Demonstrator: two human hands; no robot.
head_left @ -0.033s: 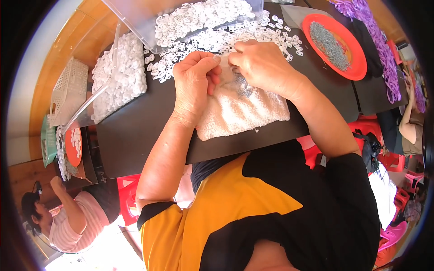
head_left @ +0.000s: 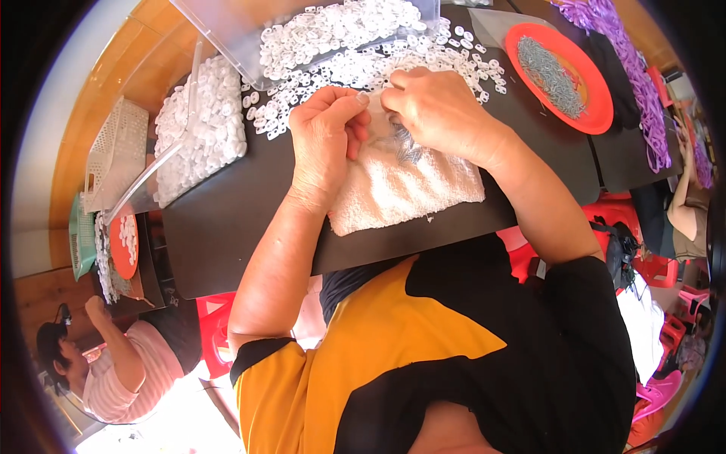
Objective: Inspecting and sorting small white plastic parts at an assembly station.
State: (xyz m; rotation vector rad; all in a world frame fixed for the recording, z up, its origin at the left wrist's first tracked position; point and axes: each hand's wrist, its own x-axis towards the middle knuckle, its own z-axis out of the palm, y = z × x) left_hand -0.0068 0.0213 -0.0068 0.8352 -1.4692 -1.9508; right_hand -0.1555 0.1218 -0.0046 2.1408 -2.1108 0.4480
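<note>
Both of my hands are raised over a cream towel point(head_left: 408, 198) folded on the dark table. A small heap of thin grey metal pins point(head_left: 409, 145) lies on the towel, partly under my right hand. My left hand point(head_left: 330, 121) is closed in a pinch, thumb against forefinger. Close by on its right, my right hand point(head_left: 431, 106) is closed too, its fingers curled and bent toward the left one. Anything between the fingertips is too small or hidden to make out. Small white plastic pieces with holes point(head_left: 363, 69) are spread just beyond my hands.
A clear plastic bin point(head_left: 227, 38) of white pieces stands at the far side. Left of it lies a packed bag of white pieces point(head_left: 200, 125). A red plate point(head_left: 603, 106) with grey pins sits far right, near purple ribbons point(head_left: 643, 91). A co-worker point(head_left: 125, 367) works at lower left.
</note>
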